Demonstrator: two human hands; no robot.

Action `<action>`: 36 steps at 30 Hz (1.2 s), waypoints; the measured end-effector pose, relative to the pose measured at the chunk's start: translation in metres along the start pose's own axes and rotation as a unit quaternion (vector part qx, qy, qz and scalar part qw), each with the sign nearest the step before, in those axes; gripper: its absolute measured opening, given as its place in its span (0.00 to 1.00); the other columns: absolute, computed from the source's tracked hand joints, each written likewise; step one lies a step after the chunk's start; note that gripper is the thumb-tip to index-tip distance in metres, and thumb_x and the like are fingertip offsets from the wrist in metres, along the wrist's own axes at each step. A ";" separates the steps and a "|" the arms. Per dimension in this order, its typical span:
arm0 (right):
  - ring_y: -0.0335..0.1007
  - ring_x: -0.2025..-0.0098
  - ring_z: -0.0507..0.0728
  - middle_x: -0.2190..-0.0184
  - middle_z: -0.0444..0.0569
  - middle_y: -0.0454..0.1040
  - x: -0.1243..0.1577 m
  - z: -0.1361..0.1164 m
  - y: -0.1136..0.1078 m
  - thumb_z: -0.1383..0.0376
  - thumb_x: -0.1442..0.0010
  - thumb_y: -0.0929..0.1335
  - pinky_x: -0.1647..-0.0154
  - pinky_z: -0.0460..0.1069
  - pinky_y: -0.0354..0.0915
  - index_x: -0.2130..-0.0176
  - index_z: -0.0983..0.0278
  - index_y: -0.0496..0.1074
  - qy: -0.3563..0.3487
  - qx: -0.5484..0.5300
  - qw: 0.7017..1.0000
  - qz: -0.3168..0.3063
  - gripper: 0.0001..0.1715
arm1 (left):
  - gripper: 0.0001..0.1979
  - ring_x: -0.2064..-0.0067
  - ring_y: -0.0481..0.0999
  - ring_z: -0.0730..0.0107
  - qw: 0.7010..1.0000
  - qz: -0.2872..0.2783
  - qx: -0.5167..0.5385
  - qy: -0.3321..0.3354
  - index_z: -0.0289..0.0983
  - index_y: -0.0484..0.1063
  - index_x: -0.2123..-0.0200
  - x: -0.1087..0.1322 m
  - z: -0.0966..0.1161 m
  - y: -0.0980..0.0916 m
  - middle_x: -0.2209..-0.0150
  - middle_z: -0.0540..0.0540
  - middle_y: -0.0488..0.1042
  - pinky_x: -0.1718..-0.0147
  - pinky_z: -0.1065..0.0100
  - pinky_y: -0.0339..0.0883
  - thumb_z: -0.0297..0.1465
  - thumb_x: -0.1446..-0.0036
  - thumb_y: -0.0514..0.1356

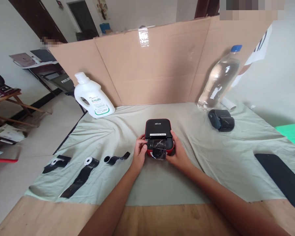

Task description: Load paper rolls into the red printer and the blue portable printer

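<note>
In the middle of the cloth is a small black portable printer (158, 127) with red trim and a white label strip. From its front hangs a strip of dark marbled paper (159, 152). My left hand (139, 150) grips the printer's left side, thumb near the front corner. Along the right side my right hand (179, 152) holds it too, with some fingers hidden beneath or behind the edge. Left of my hands lie dark paper rolls: a small one (107, 160) with a curled tail, a partly unrolled one (88, 162) and another (55, 162) farther left.
A cardboard screen (152, 72) stands behind the cloth (186, 186). Before it are a white detergent bottle (95, 95) at left and a clear bottle (220, 82) with a blue cap at right. A second black device (221, 120) and a dark phone (280, 177) lie at right.
</note>
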State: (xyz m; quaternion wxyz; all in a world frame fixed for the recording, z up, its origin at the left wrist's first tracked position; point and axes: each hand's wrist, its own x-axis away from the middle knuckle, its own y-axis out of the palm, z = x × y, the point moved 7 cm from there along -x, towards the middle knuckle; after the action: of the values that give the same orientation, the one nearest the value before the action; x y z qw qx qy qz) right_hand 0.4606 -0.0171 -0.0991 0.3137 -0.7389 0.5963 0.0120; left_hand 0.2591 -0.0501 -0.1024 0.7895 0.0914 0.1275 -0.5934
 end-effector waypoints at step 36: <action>0.77 0.55 0.68 0.60 0.58 0.81 -0.122 -0.051 0.040 0.68 0.49 0.72 0.58 0.57 0.69 0.61 0.63 0.80 -0.009 0.429 0.852 -0.300 0.12 | 0.12 0.44 0.72 0.58 0.998 0.027 -0.005 0.054 0.41 0.74 0.53 0.007 0.011 0.000 0.44 0.41 0.73 0.51 0.60 0.66 0.37 0.36 0.57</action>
State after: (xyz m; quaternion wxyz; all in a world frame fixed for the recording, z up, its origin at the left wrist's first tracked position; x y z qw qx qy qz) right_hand 0.3721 0.0612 -0.0286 0.5930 -0.6740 0.2885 -0.3329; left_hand 0.2620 -0.0598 -0.0944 0.7976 0.1232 0.1706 -0.5652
